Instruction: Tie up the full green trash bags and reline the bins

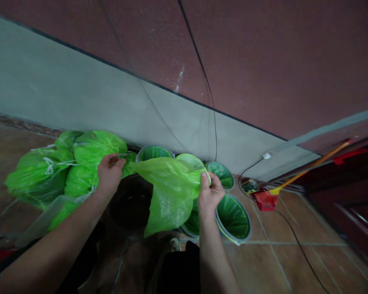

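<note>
A light green plastic garbage bag (171, 192) hangs spread out in front of me, with its gathered edge pinched in my right hand (211, 190). My left hand (110, 173) is closed beside the bag's left corner, fingertips together. What it pinches, if anything, is too small to make out. Below the bag stands a dark round bin (130, 204), partly hidden. Behind and to the right are bins lined with green bags, among them a back bin (155, 152), a right bin (221, 174) and a front right bin (233, 216). The hanging bag partly covers another lined bin.
Several full green bags (39, 171) tied with white strings are heaped at the left against the wall (79, 77). On the right, a red dustpan (266, 200) and a broom with an orange handle (313, 165) stand near a dark door (355, 204). A black cable (297, 241) crosses the tiled floor.
</note>
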A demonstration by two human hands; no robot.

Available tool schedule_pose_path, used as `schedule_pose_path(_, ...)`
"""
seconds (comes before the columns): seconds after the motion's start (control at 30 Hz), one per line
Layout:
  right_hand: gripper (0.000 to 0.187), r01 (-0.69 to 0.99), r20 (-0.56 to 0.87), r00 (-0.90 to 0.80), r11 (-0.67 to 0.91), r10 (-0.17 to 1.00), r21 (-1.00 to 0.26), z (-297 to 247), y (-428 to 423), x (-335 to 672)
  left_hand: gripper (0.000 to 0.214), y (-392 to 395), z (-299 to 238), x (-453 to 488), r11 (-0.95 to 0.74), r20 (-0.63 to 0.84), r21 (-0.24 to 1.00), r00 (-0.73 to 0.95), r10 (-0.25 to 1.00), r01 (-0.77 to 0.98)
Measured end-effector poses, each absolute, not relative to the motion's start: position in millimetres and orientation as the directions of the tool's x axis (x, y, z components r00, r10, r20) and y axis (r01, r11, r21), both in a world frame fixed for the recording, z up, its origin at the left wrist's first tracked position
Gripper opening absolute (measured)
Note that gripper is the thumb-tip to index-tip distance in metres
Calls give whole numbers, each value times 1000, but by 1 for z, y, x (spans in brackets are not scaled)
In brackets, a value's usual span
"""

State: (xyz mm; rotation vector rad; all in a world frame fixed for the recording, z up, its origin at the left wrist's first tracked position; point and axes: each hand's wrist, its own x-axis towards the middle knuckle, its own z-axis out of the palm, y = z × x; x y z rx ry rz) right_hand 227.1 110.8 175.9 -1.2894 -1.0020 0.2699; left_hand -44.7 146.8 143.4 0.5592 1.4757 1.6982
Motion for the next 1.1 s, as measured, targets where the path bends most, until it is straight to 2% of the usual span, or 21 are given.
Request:
schedule_pose_path(0.03, 30, 363, 475, 535, 318, 699, -876, 175, 109, 219, 11, 141, 149, -36, -68, -62, 972, -522, 850, -226)
schedule_pose_path(0.1, 27, 376, 488, 472, 334, 734, -865, 173, 104, 202, 15, 125, 159, -15, -21, 1, 972, -84, 996, -236)
schedule_pose_path(0.17, 24, 390, 503, 411, 352, 761, -851, 170, 101, 188, 33, 107, 166, 6, 199, -92, 940, 358, 929, -275)
schedule_pose_path(0.2, 23, 405, 508, 371, 357, 778, -842, 169, 99, 181, 38, 99, 167, 14, 300, -135, 909, 477, 868, -289)
schedule_pose_path(0.27, 22, 453, 513, 251, 369, 821, -812, 165, 96, 170, 39, 88, 167, 27, 438, -182, 814, 550, 815, -381)
schedule_pose_path(0.4, 32, 520, 491, -18, 428, 871, -740, 162, 90, 153, 14, 84, 160, 30, 541, -256, 642, 512, 820, -544)
schedule_pose_path(0.5, 44, 449, 441, -77, 427, 894, -785, 159, 88, 146, 6, 89, 157, 24, 534, -294, 606, 457, 839, -590)
schedule_pose_path(0.57, 52, 334, 397, -102, 408, 912, -850, 157, 88, 142, 9, 93, 156, 20, 510, -314, 593, 405, 859, -622)
schedule_pose_path(0.67, 58, 76, 348, -93, 355, 933, -932, 154, 89, 139, 14, 98, 154, 19, 476, -362, 610, 311, 879, -634)
schedule_pose_path(0.77, 56, -170, 279, -56, 266, 959, -949, 152, 92, 138, 17, 102, 152, 21, 435, -359, 706, 247, 900, -559)
schedule_pose_path(0.83, 53, -244, 239, -55, 219, 970, -945, 150, 92, 138, 25, 104, 150, 23, 377, -323, 777, 194, 926, -505)
schedule_pose_path(0.9, 50, -226, 234, -62, 215, 970, -950, 148, 91, 136, 30, 106, 149, 24, 316, -291, 822, 129, 948, -474)
schedule_pose_path(0.97, 49, -129, 254, -84, 242, 964, -962, 147, 89, 135, 32, 107, 147, 24, 285, -282, 839, 77, 956, -463)
schedule_pose_path(1.1, 44, 233, 325, -121, 345, 938, -909, 148, 85, 136, 28, 109, 146, 21, 287, -309, 845, 26, 951, -452)
